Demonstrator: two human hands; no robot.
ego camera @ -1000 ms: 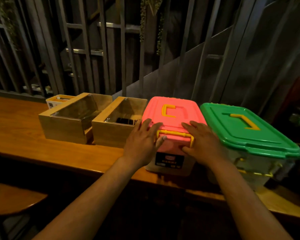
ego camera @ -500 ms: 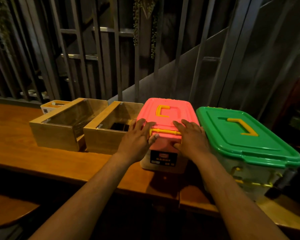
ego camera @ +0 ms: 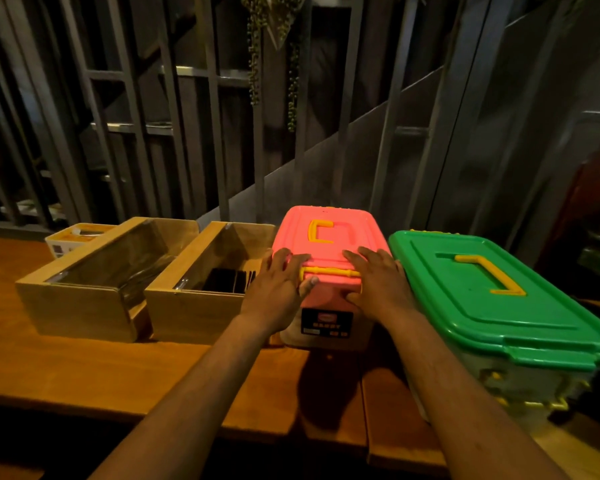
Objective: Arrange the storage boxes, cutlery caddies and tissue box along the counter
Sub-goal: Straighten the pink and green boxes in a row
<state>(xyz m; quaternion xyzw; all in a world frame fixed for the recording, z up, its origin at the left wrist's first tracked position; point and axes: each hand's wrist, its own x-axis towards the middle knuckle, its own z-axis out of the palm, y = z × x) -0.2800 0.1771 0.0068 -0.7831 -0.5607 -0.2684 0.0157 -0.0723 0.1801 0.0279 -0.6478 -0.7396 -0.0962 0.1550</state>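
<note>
A storage box with a pink lid and yellow handles stands in the middle of the wooden counter. My left hand grips its front left corner and my right hand its front right corner, fingers on the lid, thumbs on the front. A bigger storage box with a green lid stands to its right. To the left stand two wooden cutlery caddies, one beside the pink box and another further left. A white and yellow tissue box peeks out behind the far caddy.
A dark slatted metal railing rises behind the counter, with a hanging plant above. The counter's front edge runs below my forearms. Dark objects sit at the far right beyond the green-lidded box.
The pink-lidded box has slid back from the counter's front edge with both hands still on it. The view has shifted slightly.
</note>
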